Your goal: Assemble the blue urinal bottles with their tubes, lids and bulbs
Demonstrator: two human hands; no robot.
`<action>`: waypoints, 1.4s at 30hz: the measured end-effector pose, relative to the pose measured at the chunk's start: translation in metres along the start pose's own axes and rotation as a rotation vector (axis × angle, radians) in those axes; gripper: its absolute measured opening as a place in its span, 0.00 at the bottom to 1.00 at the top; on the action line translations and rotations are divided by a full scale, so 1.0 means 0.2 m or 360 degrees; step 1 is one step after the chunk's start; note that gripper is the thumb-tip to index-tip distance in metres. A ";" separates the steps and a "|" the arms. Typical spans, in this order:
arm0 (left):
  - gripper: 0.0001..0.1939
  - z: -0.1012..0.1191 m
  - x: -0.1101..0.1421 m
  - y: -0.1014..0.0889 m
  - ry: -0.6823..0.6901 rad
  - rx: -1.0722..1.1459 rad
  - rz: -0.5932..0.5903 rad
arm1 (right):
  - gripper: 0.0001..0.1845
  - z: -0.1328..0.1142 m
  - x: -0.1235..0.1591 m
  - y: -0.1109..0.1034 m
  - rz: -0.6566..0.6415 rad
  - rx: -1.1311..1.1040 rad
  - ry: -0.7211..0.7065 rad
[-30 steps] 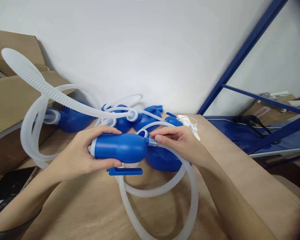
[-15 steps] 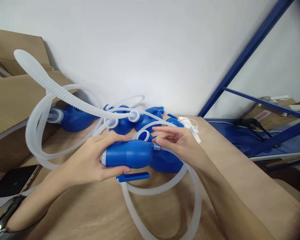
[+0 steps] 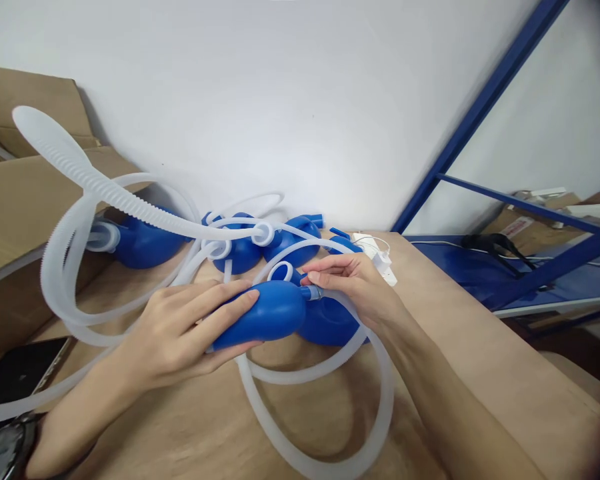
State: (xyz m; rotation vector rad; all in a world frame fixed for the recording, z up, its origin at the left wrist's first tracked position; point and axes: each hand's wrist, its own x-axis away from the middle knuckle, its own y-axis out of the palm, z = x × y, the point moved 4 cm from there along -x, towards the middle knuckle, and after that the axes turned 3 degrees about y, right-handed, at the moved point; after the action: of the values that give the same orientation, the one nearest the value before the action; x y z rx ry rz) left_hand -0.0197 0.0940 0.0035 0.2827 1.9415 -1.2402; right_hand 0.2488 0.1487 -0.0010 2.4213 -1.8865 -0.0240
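Note:
My left hand point(image 3: 190, 327) lies around a smooth, rounded blue plastic body point(image 3: 265, 310), fingers over its top and one digit below. A narrow spout point(image 3: 307, 292) on its right end meets a translucent hose point(image 3: 347, 307), with a thin metal-looking ring point(image 3: 319, 292) at the joint. Just above that joint, my right hand point(image 3: 350, 280) has its thumb and fingers pinched together; what lies between them is too small to make out. Behind the held body is another blue bottle point(image 3: 327, 323) with a pale ring at its mouth.
Several blue bottles point(image 3: 150, 240) with coiled translucent hoses point(image 3: 130, 200) stand along the wall. A cardboard box point(image 3: 45, 193) is at left, with a dark flat device point(image 3: 25, 367) below. A white power strip point(image 3: 377, 257) lies behind my right hand. A blue metal frame point(image 3: 460, 140) rises at right.
My left hand has rolled over the blue body, its fingers now on top. The body's pale end and the flat blue lever below it are now hidden. My right fingers have shifted slightly off the joint.

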 end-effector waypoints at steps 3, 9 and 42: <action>0.30 0.00 0.00 0.00 -0.0060 0.0035 0.0002 | 0.14 -0.02 0.03 0.02 0.0024 0.0021 -0.0083; 0.27 -0.05 0.05 0.09 -0.0459 0.0412 -0.0025 | 0.12 -0.07 0.09 0.06 0.0164 0.0266 -0.0342; 0.33 -0.34 0.16 0.00 -0.1052 0.0920 -0.1039 | 0.33 -0.03 0.03 -0.08 -0.0342 0.1917 -0.0450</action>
State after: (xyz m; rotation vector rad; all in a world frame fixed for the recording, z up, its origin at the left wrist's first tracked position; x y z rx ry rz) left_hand -0.0747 0.1450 -0.0056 -0.4731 1.0878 -1.9949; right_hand 0.2665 0.1463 0.0042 3.4648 -2.0582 1.1169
